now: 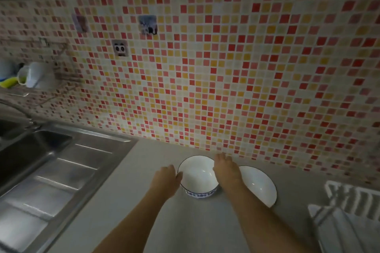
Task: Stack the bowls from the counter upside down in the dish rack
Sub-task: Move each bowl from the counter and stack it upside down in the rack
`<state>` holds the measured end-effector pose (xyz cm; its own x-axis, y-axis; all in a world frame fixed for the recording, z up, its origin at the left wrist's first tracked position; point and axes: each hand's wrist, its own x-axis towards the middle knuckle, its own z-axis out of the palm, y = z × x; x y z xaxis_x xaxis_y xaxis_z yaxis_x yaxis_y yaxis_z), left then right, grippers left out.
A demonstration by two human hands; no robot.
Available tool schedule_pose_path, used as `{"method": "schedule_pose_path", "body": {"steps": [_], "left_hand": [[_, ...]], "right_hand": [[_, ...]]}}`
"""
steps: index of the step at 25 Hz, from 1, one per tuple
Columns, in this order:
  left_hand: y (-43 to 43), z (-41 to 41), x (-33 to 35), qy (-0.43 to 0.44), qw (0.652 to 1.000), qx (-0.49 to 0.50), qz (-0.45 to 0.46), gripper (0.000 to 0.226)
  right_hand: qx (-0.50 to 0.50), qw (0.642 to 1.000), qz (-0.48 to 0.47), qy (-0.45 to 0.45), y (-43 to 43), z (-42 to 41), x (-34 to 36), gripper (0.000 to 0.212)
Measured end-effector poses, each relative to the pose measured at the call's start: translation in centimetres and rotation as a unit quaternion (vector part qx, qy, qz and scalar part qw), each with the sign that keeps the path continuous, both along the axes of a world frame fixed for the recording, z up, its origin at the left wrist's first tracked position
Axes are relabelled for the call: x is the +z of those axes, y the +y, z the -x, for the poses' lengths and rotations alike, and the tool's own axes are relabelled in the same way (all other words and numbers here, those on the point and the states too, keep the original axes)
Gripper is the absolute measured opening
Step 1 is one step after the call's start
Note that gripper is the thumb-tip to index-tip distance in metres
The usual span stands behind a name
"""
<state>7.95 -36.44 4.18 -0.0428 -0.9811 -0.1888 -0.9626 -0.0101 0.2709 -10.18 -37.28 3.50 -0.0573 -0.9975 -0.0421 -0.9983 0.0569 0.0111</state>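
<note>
On the grey worktop (127, 201) near the tiled wall, a white bowl (197, 176) with a blue-patterned band stands upright, and a second white bowl (259, 186) sits just beside it to the right. The left hand (167, 178), loosely curled, touches the first bowl's left rim; the right hand (225, 168) lies over its right rim, fingers half open, neither gripping firmly. A white dish rack (349, 211) shows at far right, a steel sink (41, 160) at left, below red and yellow mosaic tiles (226, 68).
</note>
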Motion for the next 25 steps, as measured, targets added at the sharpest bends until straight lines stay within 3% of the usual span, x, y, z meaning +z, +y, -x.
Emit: {"method": "schedule_pose_path", "body": {"steps": [7,10,15,20,25], "left_hand": [[-3.7,2.5,-6.8,0.086,0.993,0.079,-0.020,0.040],[-4.2,3.1,-7.2,0.109,0.987,0.112,-0.028,0.027],[-4.1,2.2,-6.3,0.101,0.988,0.117,-0.012,0.027],[-3.0,0.9,-1.0,0.129,0.984,0.101,0.072,0.024],[1.2,0.9,8.0,0.171,0.965,0.031,0.194,0.025]], "right_hand": [[-0.005,0.997,-0.058,0.049,-5.7,0.0,-4.8,0.024],[-0.015,0.996,-0.070,0.060,-6.0,-0.3,-5.6,0.026],[-0.007,0.997,-0.050,0.057,-5.5,-1.1,-4.5,0.027],[-0.008,1.000,0.012,-0.009,-3.8,-1.8,2.2,0.029],[-0.013,0.993,0.119,-0.017,2.2,-1.1,12.1,0.031]]}}
